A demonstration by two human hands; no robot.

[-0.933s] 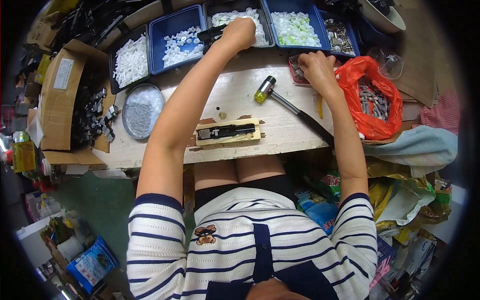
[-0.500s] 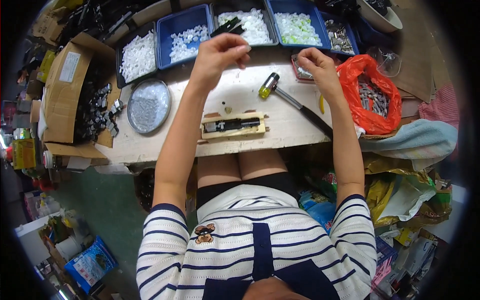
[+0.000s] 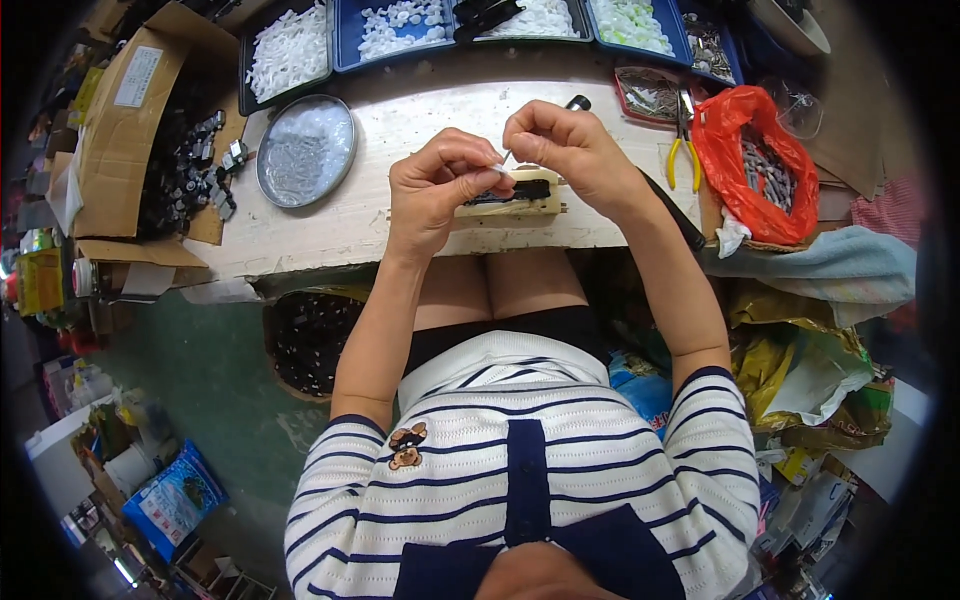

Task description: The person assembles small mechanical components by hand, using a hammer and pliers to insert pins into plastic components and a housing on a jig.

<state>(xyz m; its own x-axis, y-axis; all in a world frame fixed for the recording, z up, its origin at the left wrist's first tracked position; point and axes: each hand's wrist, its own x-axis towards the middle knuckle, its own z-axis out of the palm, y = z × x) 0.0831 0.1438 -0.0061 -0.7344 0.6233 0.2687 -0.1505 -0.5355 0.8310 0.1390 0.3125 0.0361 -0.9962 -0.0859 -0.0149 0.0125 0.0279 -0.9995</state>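
My left hand [image 3: 440, 190] is closed in a pinch on a small white plastic piece [image 3: 497, 168]. Close beside it, my right hand [image 3: 575, 155] pinches a thin metal pin [image 3: 506, 157], its tip at the white piece; whether they touch I cannot tell. Just behind and below the fingertips lies a cream block-shaped holder [image 3: 545, 206] with a long black part [image 3: 530, 190] in it, partly covered by my left hand. A hammer's black handle [image 3: 680, 215] runs out from behind my right forearm, and most of the hammer is hidden.
Bins of white pieces [image 3: 290, 50] line the far edge. A round metal dish [image 3: 262, 165] and a carton of black parts [image 3: 135, 130] are left. To the right are a red tray of pins [image 3: 648, 93], yellow-handled pliers [image 3: 684, 160] and a red bag [image 3: 720, 150] of grey pieces.
Both hands have come back from the bins and the red tray and met over the holder. The view has shifted, and the pliers now show fully.
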